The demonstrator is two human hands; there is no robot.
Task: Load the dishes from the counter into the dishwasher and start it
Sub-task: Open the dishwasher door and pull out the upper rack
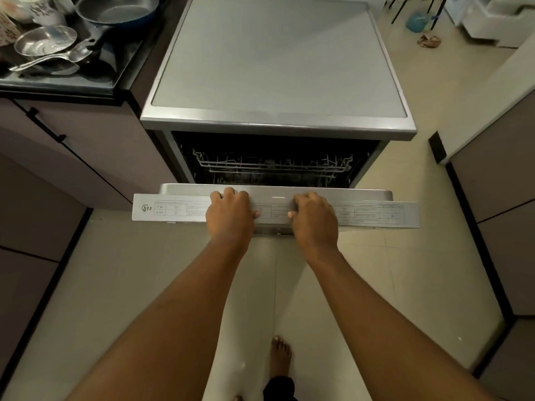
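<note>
Hands are gripping the top edge of the silver dishwasher door (173, 211), which is tilting partly open. Left hand (230, 211) and right hand (314, 217) are curling over that edge side by side, fingers on the far side, thumbs on the printed label strip. Behind the door, a grey wire rack (272, 166) is showing inside the dark tub. Dishes are sitting on the black counter (86, 82) at upper left: a steel bowl (45, 41), a long steel spoon (49, 60) and a dark blue-rimmed frying pan (117, 8).
</note>
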